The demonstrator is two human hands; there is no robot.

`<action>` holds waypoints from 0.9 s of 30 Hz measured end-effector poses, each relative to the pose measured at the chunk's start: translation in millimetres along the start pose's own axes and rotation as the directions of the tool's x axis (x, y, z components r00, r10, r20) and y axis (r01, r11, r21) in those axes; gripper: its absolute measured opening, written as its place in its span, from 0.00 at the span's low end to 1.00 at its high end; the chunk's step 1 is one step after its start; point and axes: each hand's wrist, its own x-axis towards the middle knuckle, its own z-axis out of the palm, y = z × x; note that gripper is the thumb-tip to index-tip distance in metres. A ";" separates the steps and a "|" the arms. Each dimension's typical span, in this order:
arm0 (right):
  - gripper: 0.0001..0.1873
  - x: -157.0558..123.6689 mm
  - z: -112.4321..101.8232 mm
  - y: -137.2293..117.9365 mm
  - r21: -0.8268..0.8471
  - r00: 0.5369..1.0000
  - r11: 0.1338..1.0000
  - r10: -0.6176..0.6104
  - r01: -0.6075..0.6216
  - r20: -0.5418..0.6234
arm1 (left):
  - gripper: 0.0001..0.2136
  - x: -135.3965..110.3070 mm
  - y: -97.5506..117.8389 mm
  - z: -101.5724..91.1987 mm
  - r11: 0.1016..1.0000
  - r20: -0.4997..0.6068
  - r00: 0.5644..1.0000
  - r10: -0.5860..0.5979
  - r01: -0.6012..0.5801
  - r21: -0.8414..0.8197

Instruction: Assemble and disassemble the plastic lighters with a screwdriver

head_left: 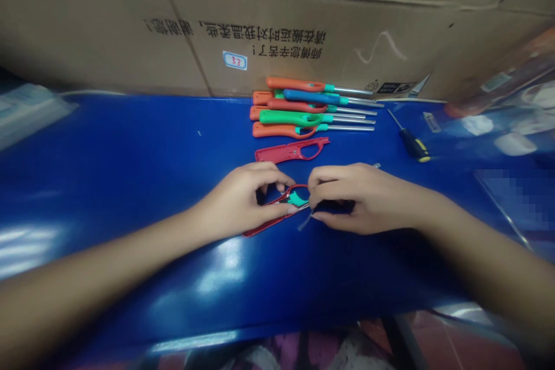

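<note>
My left hand point(249, 196) grips an opened red lighter half-shell point(266, 225) on the blue table. A teal trigger point(297, 198) and thin wires show inside that shell. At its front end my right hand point(355, 199) is closed in a pinch, with a thin, dark or clear strip point(306, 222) hanging below the fingertips. Just what these fingers hold is hidden; a bit of metal tip point(377, 166) shows beyond the hand. Behind both hands lies the other red half-shell point(292, 151), its hollow inside facing up.
Several long-nosed lighters point(299, 118) in orange, green, blue and red are stacked behind the half-shell. To their right lies a black and yellow screwdriver point(414, 144). A large cardboard box point(130, 40) walls off the back. Plastic bags point(511, 121) with white parts sit at the right, another bag point(32, 110) at left.
</note>
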 end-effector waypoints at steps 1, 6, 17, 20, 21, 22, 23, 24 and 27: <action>0.05 0.1 0.6 0.2 -0.003 1.000 1.000 0.008 -0.008 -0.009 | 0.14 -0.1 0.1 0.0 1.000 0.003 1.000 -0.003 0.003 0.000; 0.06 1.8 4.4 2.1 -0.001 0.998 0.999 0.037 -0.037 -0.059 | 0.14 -0.4 -0.1 0.0 1.000 -0.003 1.000 0.009 -0.009 0.015; 0.05 3.0 3.4 4.5 0.012 0.996 0.999 -0.035 0.036 -0.080 | 0.14 -1.4 -2.7 1.5 0.998 -0.016 0.998 0.059 -0.058 0.028; 0.07 1.8 4.4 5.1 -0.041 0.995 0.998 -0.060 0.057 -0.085 | 0.15 -1.2 -3.3 1.5 0.997 -0.014 0.998 0.068 -0.067 0.028; 0.07 1.5 4.4 5.1 -0.051 0.994 0.997 -0.067 0.062 -0.082 | 0.15 -1.1 -3.4 1.5 0.997 -0.013 0.998 0.068 -0.067 0.030; 0.08 1.2 4.1 5.2 -0.056 0.995 0.996 -0.071 0.067 -0.075 | 0.15 -1.1 -3.4 1.4 0.997 -0.012 0.998 0.066 -0.066 0.032; 0.08 0.9 3.7 5.1 -0.056 0.995 0.996 -0.076 0.073 -0.069 | 0.15 -1.0 -3.3 1.4 0.997 -0.012 0.998 0.064 -0.064 0.033; 0.08 0.6 3.1 5.0 -0.054 0.995 0.996 -0.079 0.076 -0.062 | 0.15 -0.9 -3.1 1.3 0.998 -0.011 0.998 0.061 -0.061 0.034; 0.10 -0.4 1.4 4.5 -0.078 0.995 0.993 -0.088 0.084 -0.047 | 0.15 -0.2 -2.4 1.3 0.997 -0.009 0.998 0.064 -0.064 0.034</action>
